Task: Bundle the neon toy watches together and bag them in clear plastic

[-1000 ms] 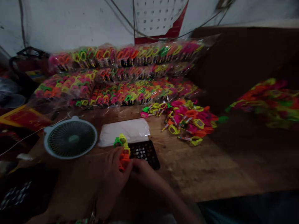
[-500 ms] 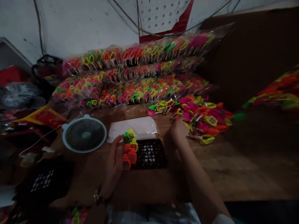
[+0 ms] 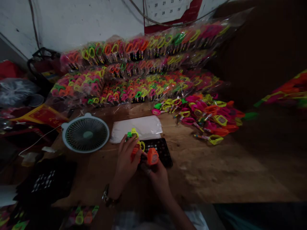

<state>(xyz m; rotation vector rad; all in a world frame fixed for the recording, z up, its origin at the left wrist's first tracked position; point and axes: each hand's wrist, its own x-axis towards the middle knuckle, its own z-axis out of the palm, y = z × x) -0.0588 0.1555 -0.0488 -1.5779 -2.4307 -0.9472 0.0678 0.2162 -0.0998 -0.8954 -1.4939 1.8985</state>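
Between my hands is a black lattice tray with several bright toy watches on its left part. My left hand curls over these watches, its fingers and thumb around them; a yellow toy watch shows past the fingertips. My right hand grips an orange toy watch low over the tray, close to my left thumb. Behind the tray lies a white plastic-wrapped pack. To the right is a loose pile of pink, yellow and orange toy watches.
Bagged rows of toy watches stand along the wall. A round fan sits at left, with a stack of black trays in front of it. More toy watches jut in at the right edge. Wooden tabletop extends rightward.
My right hand has come from the loose pile to the tray, bringing an orange toy watch. My left hand has moved from beside the watches to over them.
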